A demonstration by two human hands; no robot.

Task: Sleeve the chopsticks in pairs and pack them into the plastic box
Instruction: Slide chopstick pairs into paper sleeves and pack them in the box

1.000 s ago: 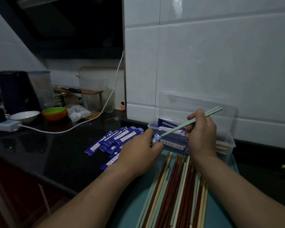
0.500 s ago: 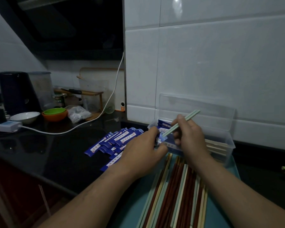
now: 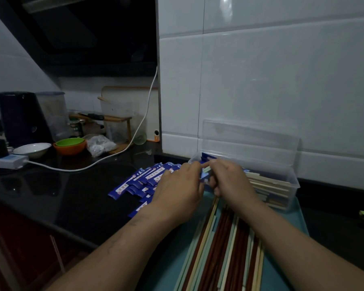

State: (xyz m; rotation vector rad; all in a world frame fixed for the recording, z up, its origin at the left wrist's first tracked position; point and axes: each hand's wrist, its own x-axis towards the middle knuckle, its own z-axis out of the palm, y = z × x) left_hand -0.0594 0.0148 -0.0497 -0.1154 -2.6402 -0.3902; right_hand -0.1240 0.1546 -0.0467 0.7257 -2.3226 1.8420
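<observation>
A heap of blue printed paper sleeves (image 3: 142, 182) lies at nine o'clock of our left hand (image 3: 177, 193), whose fingers pinch a single blue sleeve (image 3: 205, 177). Our right hand (image 3: 232, 182) curls round the pale green chopsticks (image 3: 206, 169) poking from it. The clear plastic box (image 3: 291, 186) sits at two o'clock, and loose coloured chopsticks (image 3: 225, 253) lie on the teal tray (image 3: 282, 278) at six.

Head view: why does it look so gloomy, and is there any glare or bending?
Head view: dim overall, the black counter sinks into shadow; a bright glint sits on the white tile wall; the wide lens bows the tile seams; left hand and right hand look slightly soft.
</observation>
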